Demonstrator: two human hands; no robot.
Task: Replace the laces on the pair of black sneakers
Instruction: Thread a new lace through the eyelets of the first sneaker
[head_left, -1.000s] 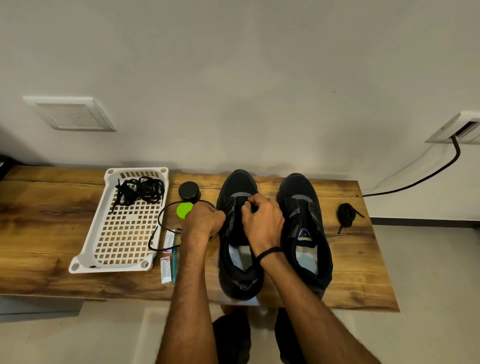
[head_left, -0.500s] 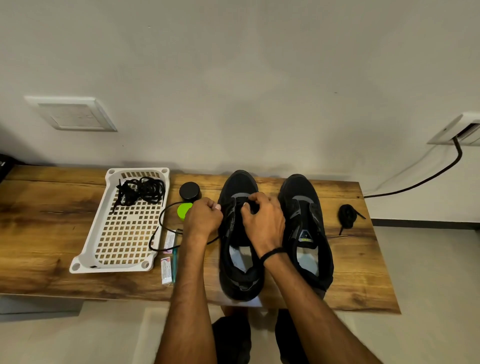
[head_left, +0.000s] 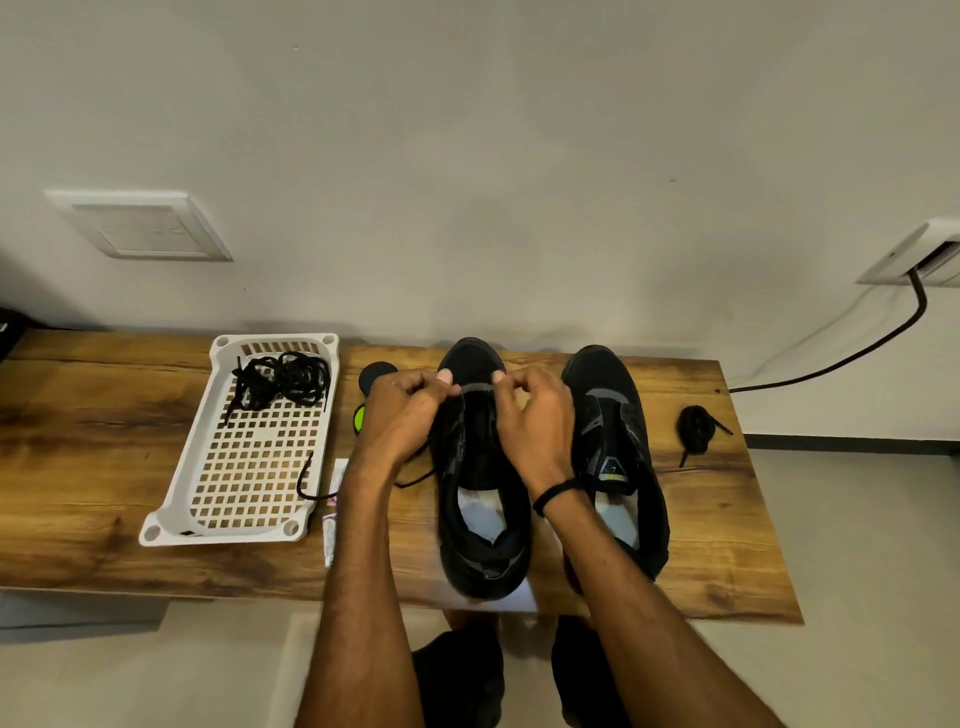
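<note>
Left hand (head_left: 410, 415): fingers curled, pinching black lace (head_left: 299, 486).
Right hand (head_left: 535, 423): fingers curled in a pinch; cannot tell what they hold.
Left sneaker (head_left: 483, 561): under both hands, heel at bench (head_left: 104, 441) front edge.
Tongue label (head_left: 615, 470): right sneaker (head_left: 618, 405), unreadable.

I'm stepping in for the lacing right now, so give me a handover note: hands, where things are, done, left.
Left hand pinches a black lace trailing left over the table; right hand seems to pinch it at the front eyelets of the left sneaker.
Right sneaker stands beside it, showing no lace; a coiled lace lies to its right. Tangled laces sit in the white basket.
Done: old laces look removed.
Left: thread both sneakers.
</note>
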